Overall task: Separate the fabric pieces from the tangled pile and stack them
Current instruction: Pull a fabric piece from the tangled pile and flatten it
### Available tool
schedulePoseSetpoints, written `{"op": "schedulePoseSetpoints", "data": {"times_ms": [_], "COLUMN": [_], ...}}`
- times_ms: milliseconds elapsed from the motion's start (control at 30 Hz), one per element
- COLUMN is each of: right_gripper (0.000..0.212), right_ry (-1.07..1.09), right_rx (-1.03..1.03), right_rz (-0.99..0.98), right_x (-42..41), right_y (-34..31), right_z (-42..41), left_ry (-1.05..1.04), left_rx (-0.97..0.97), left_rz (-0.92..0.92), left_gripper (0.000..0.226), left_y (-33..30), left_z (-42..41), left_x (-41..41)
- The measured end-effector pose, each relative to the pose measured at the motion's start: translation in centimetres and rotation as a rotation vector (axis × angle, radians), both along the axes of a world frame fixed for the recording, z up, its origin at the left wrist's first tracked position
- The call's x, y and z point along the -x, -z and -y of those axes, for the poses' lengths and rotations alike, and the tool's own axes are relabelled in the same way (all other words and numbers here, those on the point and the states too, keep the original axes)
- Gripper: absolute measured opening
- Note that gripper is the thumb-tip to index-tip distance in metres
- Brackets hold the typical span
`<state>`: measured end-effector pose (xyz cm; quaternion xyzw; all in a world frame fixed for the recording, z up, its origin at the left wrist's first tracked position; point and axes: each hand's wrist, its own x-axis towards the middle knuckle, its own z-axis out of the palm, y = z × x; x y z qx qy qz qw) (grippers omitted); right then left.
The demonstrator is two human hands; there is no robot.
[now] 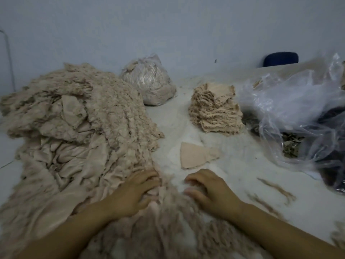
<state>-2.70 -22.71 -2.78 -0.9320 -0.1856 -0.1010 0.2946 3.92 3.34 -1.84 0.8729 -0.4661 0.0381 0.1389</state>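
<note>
Pale blue wall [168, 25] backs a white, lint-dusted table [252, 184] that fills the view. On it, from about nine o'clock down to six, sprawls the tangled pile [80, 128] of beige, frayed fabric pieces. The left hand [134, 191] lies on the pile's near edge, its fingers curled into the cloth and gripping it. The right hand [209, 191] sits just beside it at the pile's fringe, fingers bent over loose fibres; blur hides whether it truly grasps anything. Just beyond the right hand, toward twelve o'clock, a single flat fabric piece [194, 156] lies apart from the pile. Farther off, around one o'clock, stands the neat stack [214, 109] of separated pieces. Behind, at twelve o'clock against the wall, sits a filled plastic bag [149, 81]. Crumpled clear plastic [298, 109] spreads at three o'clock, over dark contents. A dark blue object [281, 58] shows at two o'clock by the wall.
</note>
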Motion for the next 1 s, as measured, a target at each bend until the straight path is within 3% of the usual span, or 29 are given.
{"op": "schedulePoseSetpoints", "data": {"times_ms": [100, 200, 267, 367, 433, 500, 600, 633, 700, 767, 800, 867, 900, 1000], "right_gripper": [0.046, 0.017, 0.016, 0.023, 0.035, 0.041, 0.039, 0.04, 0.036, 0.032, 0.035, 0.035, 0.032, 0.023], "right_ry": [0.003, 0.088, 0.222, 0.284, 0.227, 0.188, 0.232, 0.276, 0.303, 0.242, 0.209, 0.154, 0.125, 0.122], "right_rx": [0.012, -0.237, -0.414, -0.484, -0.577, -0.722, -0.915, -0.912, -0.723, -0.439, -0.403, -0.535, -0.655, -0.986], "right_rz": [-0.097, -0.114, -0.133, -0.218, -0.294, -0.344, -0.468, -0.512, -0.535, -0.405, -0.321, -0.228, -0.232, -0.384], "right_x": [0.2, 0.8, 1.1, 1.2, 1.1, 0.5, -0.8, -1.1, -1.5, -1.8, -2.1, -2.9, -3.2, -4.2], "right_y": [-0.7, -0.7, -1.1, -1.6, -2.0, -2.3, -3.2, -3.4, -3.6, -3.5, -3.4, -3.5, -3.7, -4.3], "right_z": [-0.8, -0.7, 0.6, 2.4, 2.5, 2.0, 1.0, 0.9, 0.8, 0.7, 0.6, 0.5, 0.4, 0.0], "left_ry": [-0.19, -0.208, -0.24, -0.282, -0.299, -0.322, -0.33, -0.312, -0.287, -0.243, -0.199, -0.135, -0.135, -0.265], "left_rx": [0.239, 0.501, 0.693, 0.906, 0.917, 0.808, 0.434, 0.354, 0.291, 0.345, 0.37, 0.372, 0.398, 0.663], "left_rz": [-0.206, -0.382, -0.472, -0.597, -0.639, -0.628, -0.466, -0.383, -0.243, -0.186, -0.151, -0.102, -0.145, -0.561], "left_gripper": [0.022, 0.017, 0.019, 0.038, 0.03, 0.011, 0.022, 0.009, 0.027, 0.029, 0.025, 0.02, 0.024, 0.018], "left_y": [0.6, 0.6, 0.2, -0.1, -0.2, 0.0, 0.4, 0.4, 0.6, 0.4, 0.0, -0.8, -1.4, -3.5], "left_z": [3.9, 6.7, 6.5, 5.1, 4.8, 5.0, 5.8, 6.2, 6.6, 6.3, 6.1, 6.2, 6.6, 8.5], "left_x": [0.0, 0.1, 0.2, 0.4, 0.5, 0.6, 0.3, 0.3, 0.4, 0.6, 0.5, -0.1, -0.3, -0.9]}}
